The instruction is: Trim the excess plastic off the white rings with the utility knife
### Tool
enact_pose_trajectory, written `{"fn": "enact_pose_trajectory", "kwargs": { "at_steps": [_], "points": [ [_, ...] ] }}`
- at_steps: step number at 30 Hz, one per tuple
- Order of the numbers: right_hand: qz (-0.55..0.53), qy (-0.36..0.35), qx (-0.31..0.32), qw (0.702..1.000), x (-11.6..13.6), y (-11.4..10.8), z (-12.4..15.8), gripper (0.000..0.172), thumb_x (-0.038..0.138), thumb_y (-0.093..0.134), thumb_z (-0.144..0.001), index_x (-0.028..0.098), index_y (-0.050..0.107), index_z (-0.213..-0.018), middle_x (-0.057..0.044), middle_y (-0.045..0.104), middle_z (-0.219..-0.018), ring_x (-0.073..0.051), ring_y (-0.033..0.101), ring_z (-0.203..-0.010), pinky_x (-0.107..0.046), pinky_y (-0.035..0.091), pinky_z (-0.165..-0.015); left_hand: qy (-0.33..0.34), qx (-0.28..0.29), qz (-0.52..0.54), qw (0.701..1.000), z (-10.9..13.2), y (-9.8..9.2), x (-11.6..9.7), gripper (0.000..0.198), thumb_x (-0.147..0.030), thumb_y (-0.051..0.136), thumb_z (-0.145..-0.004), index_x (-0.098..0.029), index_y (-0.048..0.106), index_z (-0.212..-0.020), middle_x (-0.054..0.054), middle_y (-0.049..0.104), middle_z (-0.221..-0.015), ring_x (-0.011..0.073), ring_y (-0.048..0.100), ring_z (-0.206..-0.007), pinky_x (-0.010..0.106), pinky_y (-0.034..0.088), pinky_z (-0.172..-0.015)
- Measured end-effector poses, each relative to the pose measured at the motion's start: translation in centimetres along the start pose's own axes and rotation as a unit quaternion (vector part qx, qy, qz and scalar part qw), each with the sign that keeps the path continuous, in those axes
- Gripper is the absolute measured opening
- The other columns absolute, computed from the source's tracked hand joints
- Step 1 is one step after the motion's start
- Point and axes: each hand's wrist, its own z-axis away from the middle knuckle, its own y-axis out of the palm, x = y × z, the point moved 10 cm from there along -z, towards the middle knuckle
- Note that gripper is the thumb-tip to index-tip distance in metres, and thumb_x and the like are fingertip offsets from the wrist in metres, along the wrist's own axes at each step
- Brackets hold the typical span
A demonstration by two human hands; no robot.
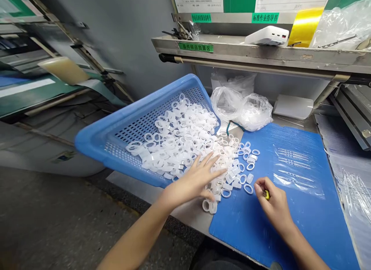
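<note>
My left hand (199,177) lies with spread fingers over a heap of white translucent plastic rings (185,134), touching those at the near edge. The heap spills from a tilted blue perforated basket (95,134) onto the bench and a blue mat (237,219). Over the mat, my right hand (271,198) is closed around a small yellow-and-black tool (266,194); most of it is hidden in the fingers, so its kind does not show. A few loose rings (248,188) lie just left of that hand.
Behind the mat sits a clear plastic bag (252,111) with white pieces inside. A flat clear bag (298,169) of thin clear sticks lies on the mat. More clear pieces (358,192) are at the right. A metal shelf (232,49) overhangs the back, carrying a white power bank (268,36).
</note>
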Motion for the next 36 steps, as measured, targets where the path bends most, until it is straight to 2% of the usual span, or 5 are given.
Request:
{"fn": "enact_pose_trajectory", "kwargs": {
  "at_steps": [7,18,23,27,36],
  "points": [
    [0.002,-0.001,0.003,1.000,0.1,-0.2,0.1,0.022,0.032,0.045,-0.094,0.020,0.052,-0.076,0.006,0.048,-0.054,-0.010,0.046,-0.043,-0.019,0.035,-0.043,0.019,-0.137,-0.032,0.990,2.0,6.0,0.1,0.080,-0.059,0.063,-0.077,-0.028,0.036,-0.146,0.021,0.029,-0.154,0.0447,0.020,-0.142,0.072,0.011,-0.107],
    [0.085,-0.072,0.044,0.993,1.8,0.4,0.2,0.025,0.030,0.037,-0.098,0.020,0.053,-0.082,0.003,0.057,-0.054,-0.012,0.055,-0.042,-0.021,0.038,-0.043,0.078,-0.308,-0.014,0.948,-4.8,3.1,0.7,0.050,-0.048,0.053,-0.089,-0.005,0.061,-0.113,0.026,0.057,-0.124,0.0385,0.043,-0.130,0.056,0.042,-0.102],
    [0.287,-0.135,0.227,0.921,1.2,2.0,3.4,0.034,0.039,0.054,-0.091,0.017,0.054,-0.117,-0.002,0.070,-0.061,-0.024,0.067,-0.044,-0.026,0.031,-0.038,0.103,-0.329,-0.025,0.939,-4.4,2.9,0.4,0.038,-0.041,0.050,-0.092,-0.007,0.063,-0.103,0.023,0.063,-0.114,0.0326,0.055,-0.116,0.050,0.049,-0.095],
    [0.405,-0.038,0.265,0.874,-3.9,1.3,7.2,0.055,0.041,0.070,-0.078,0.015,0.054,-0.124,-0.003,0.067,-0.049,-0.030,0.066,-0.040,-0.026,0.021,-0.034,0.117,-0.347,-0.040,0.930,-4.1,2.6,-0.1,0.036,-0.040,0.051,-0.092,-0.007,0.064,-0.102,0.023,0.064,-0.115,0.0326,0.056,-0.114,0.050,0.048,-0.094],
    [0.315,-0.100,0.076,0.941,-3.2,-0.3,6.1,0.018,0.024,0.038,-0.098,0.018,0.055,-0.095,-0.002,0.069,-0.061,-0.019,0.063,-0.041,-0.025,0.029,-0.039,0.141,-0.391,-0.036,0.909,-3.3,1.2,-0.6,0.031,-0.032,0.051,-0.093,-0.010,0.060,-0.113,0.021,0.063,-0.121,0.0328,0.056,-0.113,0.049,0.047,-0.091]
  ]
}}
